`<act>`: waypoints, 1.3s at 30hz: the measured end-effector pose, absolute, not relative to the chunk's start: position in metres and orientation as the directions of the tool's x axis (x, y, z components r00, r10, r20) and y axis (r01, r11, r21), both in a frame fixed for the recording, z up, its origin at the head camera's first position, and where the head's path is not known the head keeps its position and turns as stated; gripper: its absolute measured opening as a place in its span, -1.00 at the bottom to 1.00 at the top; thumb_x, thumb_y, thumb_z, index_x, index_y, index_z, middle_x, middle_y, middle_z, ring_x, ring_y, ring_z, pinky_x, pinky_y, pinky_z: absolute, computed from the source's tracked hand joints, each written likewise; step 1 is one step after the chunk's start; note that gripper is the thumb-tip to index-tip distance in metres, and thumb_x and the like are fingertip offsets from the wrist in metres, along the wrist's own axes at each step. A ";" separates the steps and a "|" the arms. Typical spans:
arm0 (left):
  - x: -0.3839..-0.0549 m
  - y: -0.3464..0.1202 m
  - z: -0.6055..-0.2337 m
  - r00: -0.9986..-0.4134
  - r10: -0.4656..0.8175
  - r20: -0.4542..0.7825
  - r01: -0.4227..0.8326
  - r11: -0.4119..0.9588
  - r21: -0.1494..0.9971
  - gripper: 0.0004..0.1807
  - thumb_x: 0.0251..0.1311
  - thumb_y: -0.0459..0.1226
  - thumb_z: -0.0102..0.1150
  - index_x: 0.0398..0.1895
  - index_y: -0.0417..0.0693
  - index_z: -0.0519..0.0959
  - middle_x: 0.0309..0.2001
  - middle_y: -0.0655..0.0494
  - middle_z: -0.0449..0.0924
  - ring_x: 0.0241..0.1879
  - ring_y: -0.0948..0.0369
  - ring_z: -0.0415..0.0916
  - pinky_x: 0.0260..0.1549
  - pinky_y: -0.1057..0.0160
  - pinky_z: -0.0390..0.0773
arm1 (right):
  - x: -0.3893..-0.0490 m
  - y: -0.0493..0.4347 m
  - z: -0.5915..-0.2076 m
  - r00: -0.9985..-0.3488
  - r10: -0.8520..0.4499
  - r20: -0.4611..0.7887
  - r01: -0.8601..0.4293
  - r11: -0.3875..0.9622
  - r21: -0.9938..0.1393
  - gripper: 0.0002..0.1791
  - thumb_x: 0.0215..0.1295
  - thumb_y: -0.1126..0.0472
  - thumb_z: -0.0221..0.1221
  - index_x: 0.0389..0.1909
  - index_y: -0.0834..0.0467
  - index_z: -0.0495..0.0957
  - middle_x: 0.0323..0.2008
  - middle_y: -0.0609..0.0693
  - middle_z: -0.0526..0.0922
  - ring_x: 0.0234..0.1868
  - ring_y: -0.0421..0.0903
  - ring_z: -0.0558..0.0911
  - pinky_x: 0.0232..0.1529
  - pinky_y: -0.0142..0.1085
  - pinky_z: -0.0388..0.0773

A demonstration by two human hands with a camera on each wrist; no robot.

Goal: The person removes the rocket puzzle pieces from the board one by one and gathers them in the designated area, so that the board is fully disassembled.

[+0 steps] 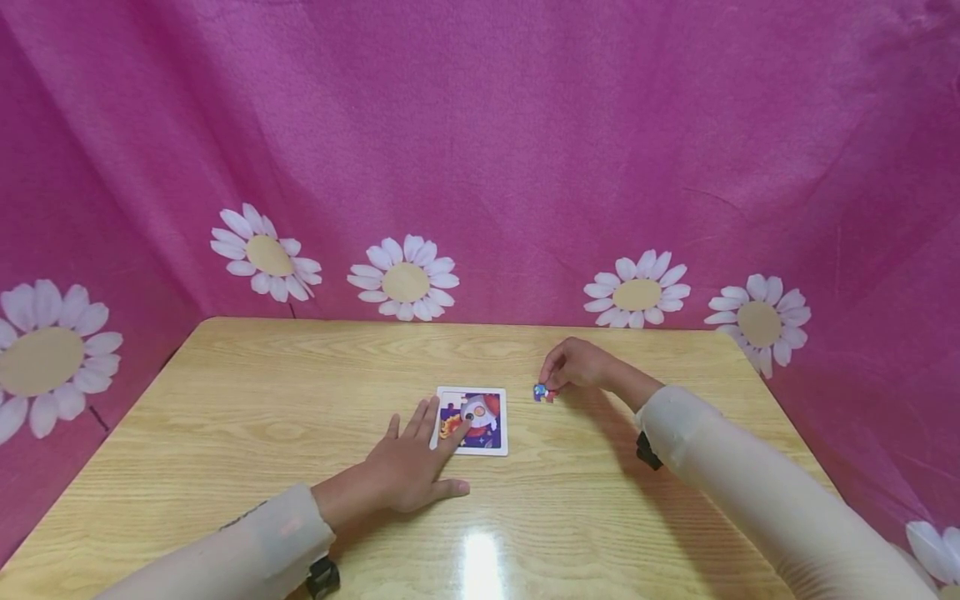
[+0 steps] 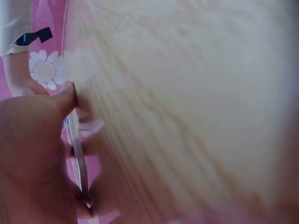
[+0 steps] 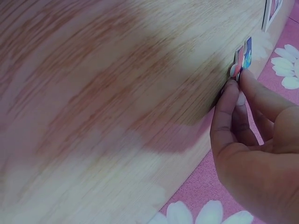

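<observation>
A small square jigsaw puzzle [image 1: 487, 429] with a white border and a rocket picture lies on the table. Its upper left part shows a pale gap. My left hand [image 1: 408, 462] rests with spread, straight fingers at the puzzle's left side, the index finger reaching over the picture. To the right of the puzzle, my right hand [image 1: 581, 365] pinches a small blue and red puzzle piece [image 1: 540, 392] between thumb and fingers. The right wrist view shows this piece [image 3: 247, 52] at the fingertips, close to the tabletop; whether it is one piece or two, I cannot tell.
The wooden table [image 1: 247, 417] has a light glossy top with a bright reflection near the front. A pink curtain [image 1: 480, 167] with white daisies hangs behind it and along both sides. Dark wrist devices [image 1: 322, 577] sit at both sleeves.
</observation>
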State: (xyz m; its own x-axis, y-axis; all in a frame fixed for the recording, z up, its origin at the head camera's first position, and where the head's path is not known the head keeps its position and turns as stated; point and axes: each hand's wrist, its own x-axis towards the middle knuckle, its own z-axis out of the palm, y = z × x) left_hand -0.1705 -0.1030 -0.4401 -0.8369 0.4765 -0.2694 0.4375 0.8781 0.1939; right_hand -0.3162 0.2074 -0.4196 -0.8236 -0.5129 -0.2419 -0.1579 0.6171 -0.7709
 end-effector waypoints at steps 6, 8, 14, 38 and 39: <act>-0.170 -0.103 -0.440 -0.837 0.479 -0.264 0.439 0.876 0.197 -0.04 0.33 0.43 -0.09 0.69 0.35 -0.05 0.66 -0.29 -0.33 0.64 -0.19 -0.36 0.47 -0.40 -0.17 | -0.316 0.208 -0.420 -0.830 -0.505 -0.236 -0.181 0.645 -0.742 -0.95 0.25 0.51 0.30 -0.30 0.42 0.71 -0.45 0.04 0.74 -0.42 -0.22 0.56 -0.30 -0.34 0.59; -0.169 -0.103 -0.439 -0.837 0.479 -0.265 0.440 0.877 0.195 -0.04 0.33 0.43 -0.09 0.69 0.34 -0.05 0.66 -0.28 -0.33 0.64 -0.19 -0.36 0.47 -0.40 -0.17 | -0.316 0.208 -0.419 -0.828 -0.508 -0.236 -0.184 0.645 -0.742 -0.95 0.25 0.51 0.31 -0.29 0.42 0.71 -0.45 0.03 0.73 -0.42 -0.22 0.55 -0.30 -0.34 0.59; -0.170 -0.103 -0.438 -0.836 0.477 -0.273 0.439 0.878 0.190 -0.04 0.33 0.43 -0.09 0.69 0.35 -0.06 0.66 -0.28 -0.34 0.64 -0.19 -0.36 0.48 -0.40 -0.16 | -0.317 0.209 -0.417 -0.829 -0.506 -0.240 -0.185 0.652 -0.736 -0.93 0.27 0.48 0.30 -0.26 0.39 0.73 -0.42 0.00 0.74 -0.40 -0.21 0.54 -0.29 -0.33 0.57; -0.170 -0.104 -0.439 -0.837 0.475 -0.273 0.436 0.879 0.194 -0.03 0.32 0.44 -0.10 0.69 0.35 -0.05 0.66 -0.30 -0.34 0.64 -0.20 -0.36 0.47 -0.40 -0.17 | -0.313 0.177 -0.411 -0.801 -0.573 -0.176 -0.220 0.554 -0.803 -0.84 0.31 0.45 0.30 -0.15 0.46 0.70 -0.28 0.15 0.77 -0.41 -0.22 0.54 -0.31 -0.38 0.55; -0.170 -0.104 -0.439 -0.836 0.476 -0.272 0.437 0.878 0.193 -0.03 0.32 0.44 -0.10 0.69 0.35 -0.05 0.66 -0.30 -0.33 0.64 -0.20 -0.36 0.47 -0.40 -0.16 | -0.313 0.174 -0.411 -0.800 -0.574 -0.171 -0.228 0.555 -0.800 -0.85 0.30 0.45 0.30 -0.16 0.45 0.70 -0.31 0.13 0.76 -0.42 -0.23 0.54 -0.32 -0.38 0.54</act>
State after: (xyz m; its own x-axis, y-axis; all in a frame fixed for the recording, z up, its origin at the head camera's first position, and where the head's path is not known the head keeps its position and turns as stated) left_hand -0.1703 -0.1036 -0.4391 -0.8362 0.4759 -0.2725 0.4370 0.8785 0.1933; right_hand -0.3129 0.1738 -0.4107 -0.8005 -0.5744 -0.1711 -0.2275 0.5553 -0.7999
